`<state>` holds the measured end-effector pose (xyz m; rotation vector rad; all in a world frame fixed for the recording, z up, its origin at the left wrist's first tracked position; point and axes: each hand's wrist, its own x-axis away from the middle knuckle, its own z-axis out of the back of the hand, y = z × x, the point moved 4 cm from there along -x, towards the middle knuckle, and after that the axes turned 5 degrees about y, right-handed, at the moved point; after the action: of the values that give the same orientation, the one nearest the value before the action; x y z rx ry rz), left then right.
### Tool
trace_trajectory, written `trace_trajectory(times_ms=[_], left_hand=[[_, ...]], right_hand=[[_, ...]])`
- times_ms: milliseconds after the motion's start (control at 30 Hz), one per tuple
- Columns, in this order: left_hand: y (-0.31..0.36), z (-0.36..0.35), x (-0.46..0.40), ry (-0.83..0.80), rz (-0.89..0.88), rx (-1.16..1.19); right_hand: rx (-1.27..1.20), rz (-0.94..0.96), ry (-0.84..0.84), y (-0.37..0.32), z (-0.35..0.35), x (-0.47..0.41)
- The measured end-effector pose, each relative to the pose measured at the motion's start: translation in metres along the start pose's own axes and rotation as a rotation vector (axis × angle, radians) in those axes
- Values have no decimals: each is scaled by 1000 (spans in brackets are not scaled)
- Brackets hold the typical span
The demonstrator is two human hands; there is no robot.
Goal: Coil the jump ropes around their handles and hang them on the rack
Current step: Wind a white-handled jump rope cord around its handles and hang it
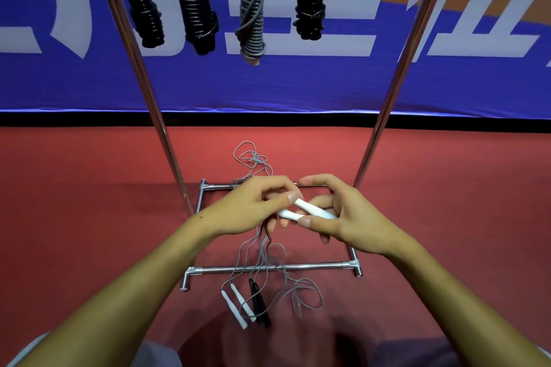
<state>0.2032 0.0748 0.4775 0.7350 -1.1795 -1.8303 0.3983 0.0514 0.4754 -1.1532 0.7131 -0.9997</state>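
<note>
Four coiled ropes [252, 9] already hang at the top of the frame. Your left hand [253, 205] and right hand [343, 217] grasp two white handles [307, 210] at centre; two more ropes [247, 304] wait on the floor.

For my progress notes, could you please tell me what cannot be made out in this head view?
- Hooks and top bar above the four coiled hanging ropes: cut off by the top edge.
- Which grey cords join the white plastic handles: tangled, partly behind the left hand and right hand.
</note>
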Motion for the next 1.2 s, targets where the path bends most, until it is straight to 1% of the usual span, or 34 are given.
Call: trace_trajectory(times_ms=[33,100,200,300,433,533,667,800,867,967,1067,1133,1200], left_hand=[[1,1,0,-9,-5,-10],[1,5,-1,30,-24,-6],[-1,7,-2,91,5,44],[-3,5,0,78,2,-5],[7,6,5,81,-105,23],[10,7,4,102,-112,36],[3,7,1,116,-76,45],[2,10,-2,108,-66,90],[2,13,-3,111,-60,100],[-1,18,-3,150,-45,97],[-7,26,-4,244,10,89],[-11,32,-5,307,36,92],[-14,37,-5,364,52,125]], right_hand=[[5,1,1,0,1,-1],[39,10,-2,0,4,-3],[199,33,-46,3,6,-6],[359,37,-76,9,4,-6],[250,87,-45,2,7,-6],[210,101,-26,-2,9,-5],[302,103,-7,4,5,-4],[416,132,58,3,9,-3],[424,150,86,2,9,-3],[480,163,154,4,8,-6],[683,290,242,3,9,-5],[803,494,250,-11,4,-4],[799,700,294,-29,-4,-1]])
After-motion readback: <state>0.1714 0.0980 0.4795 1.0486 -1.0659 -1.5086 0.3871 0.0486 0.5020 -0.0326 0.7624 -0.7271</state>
